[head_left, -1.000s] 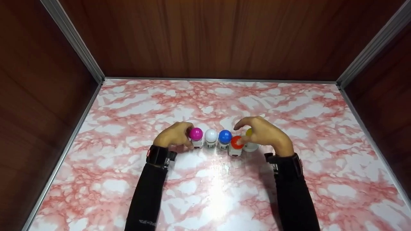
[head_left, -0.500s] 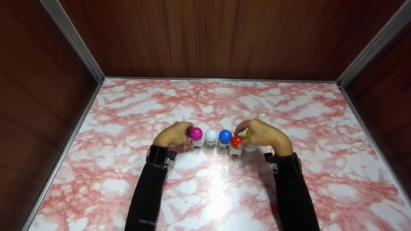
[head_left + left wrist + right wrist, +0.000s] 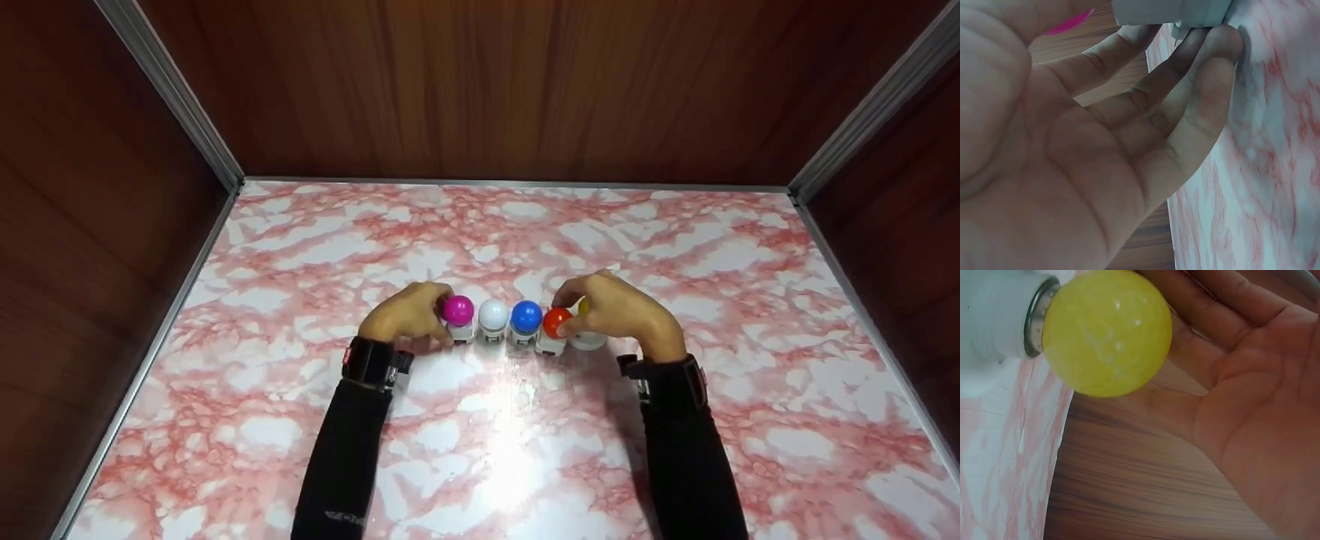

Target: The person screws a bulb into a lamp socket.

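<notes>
Several coloured light bulbs stand upright in white holders in a row, in the head view. My left hand [image 3: 409, 311] is at the left end, thumb and fingers round the magenta bulb [image 3: 459, 310] and its holder [image 3: 1171, 12]; the left wrist view has fingertips right at that holder. The white bulb [image 3: 493, 314] and blue bulb [image 3: 526, 316] are in the middle. My right hand [image 3: 619, 311] pinches the red bulb [image 3: 556, 321] between thumb and fingers. Its palm arches over the yellow bulb [image 3: 1107, 333], mostly hidden from the head view; that bulb sits in a round white holder [image 3: 1008, 318].
The pink-and-white marbled table [image 3: 360, 240] runs back to a metal edge strip [image 3: 517, 183]. Dark wood-grain panels [image 3: 517, 90] rise behind it and on both sides, with metal corner strips. A bright light reflection lies on the front of the table.
My right thumb and fingers have closed on the red bulb. The red bulb and its holder have slid slightly away from me, closer into line with the others. My left hand stays put.
</notes>
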A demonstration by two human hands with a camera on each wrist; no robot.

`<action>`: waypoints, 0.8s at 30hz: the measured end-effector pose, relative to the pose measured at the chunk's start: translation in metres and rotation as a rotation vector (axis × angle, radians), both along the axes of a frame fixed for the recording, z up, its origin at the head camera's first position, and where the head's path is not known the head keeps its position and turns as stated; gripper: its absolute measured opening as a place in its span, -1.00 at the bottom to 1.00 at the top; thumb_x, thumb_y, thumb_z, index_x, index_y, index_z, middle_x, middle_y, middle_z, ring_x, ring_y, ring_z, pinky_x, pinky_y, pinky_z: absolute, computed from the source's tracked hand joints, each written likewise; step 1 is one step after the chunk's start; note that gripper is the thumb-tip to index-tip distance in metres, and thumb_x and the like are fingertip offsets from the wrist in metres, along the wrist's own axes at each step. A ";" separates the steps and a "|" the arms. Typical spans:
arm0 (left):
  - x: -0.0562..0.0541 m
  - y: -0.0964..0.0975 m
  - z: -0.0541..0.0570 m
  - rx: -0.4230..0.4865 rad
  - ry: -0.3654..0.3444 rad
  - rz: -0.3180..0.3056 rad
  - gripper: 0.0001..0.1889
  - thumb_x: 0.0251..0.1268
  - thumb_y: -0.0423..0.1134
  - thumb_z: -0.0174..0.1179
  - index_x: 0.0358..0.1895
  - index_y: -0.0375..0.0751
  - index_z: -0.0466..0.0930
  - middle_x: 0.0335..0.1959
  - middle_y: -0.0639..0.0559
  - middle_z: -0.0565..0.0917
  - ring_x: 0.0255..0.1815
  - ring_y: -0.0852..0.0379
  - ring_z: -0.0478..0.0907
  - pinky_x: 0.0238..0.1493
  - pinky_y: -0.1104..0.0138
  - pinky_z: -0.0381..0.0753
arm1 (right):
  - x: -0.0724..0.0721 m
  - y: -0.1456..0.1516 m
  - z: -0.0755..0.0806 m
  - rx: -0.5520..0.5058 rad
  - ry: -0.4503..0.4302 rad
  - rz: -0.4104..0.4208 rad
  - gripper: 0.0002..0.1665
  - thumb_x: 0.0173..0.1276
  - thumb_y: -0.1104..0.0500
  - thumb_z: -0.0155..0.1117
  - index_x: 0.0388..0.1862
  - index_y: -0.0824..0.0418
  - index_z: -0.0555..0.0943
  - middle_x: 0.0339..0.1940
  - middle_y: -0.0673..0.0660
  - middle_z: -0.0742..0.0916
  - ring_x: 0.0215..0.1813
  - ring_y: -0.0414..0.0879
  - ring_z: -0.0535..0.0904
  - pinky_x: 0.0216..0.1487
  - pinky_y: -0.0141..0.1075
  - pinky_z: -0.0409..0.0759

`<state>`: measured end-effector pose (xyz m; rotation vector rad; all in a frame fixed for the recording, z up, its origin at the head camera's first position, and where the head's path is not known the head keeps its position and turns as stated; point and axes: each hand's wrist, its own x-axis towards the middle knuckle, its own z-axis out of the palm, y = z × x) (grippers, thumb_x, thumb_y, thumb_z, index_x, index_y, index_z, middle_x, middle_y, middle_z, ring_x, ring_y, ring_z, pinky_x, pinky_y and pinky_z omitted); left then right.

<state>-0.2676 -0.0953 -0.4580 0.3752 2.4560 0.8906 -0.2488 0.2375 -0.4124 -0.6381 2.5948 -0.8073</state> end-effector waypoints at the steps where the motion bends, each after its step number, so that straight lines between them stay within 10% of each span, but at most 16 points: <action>1: 0.000 0.000 0.000 0.000 0.001 0.000 -0.44 0.01 -0.32 0.64 0.13 -0.08 0.64 0.14 -0.08 0.75 0.18 -0.06 0.66 0.39 0.04 0.61 | 0.000 0.000 0.000 0.000 0.012 -0.002 -0.57 0.20 0.13 0.62 0.05 0.19 0.80 -0.04 0.14 0.88 -0.12 -0.04 0.70 0.02 -0.24 0.63; 24: 0.000 -0.001 0.006 0.005 -0.019 -0.002 -0.41 0.01 -0.34 0.64 0.16 -0.04 0.65 0.18 -0.06 0.73 0.16 -0.04 0.66 0.31 0.09 0.62 | -0.001 0.005 -0.004 -0.063 0.069 -0.021 -0.51 0.27 0.21 0.55 0.19 0.26 0.76 0.12 0.21 0.86 0.22 0.15 0.77 0.25 0.06 0.71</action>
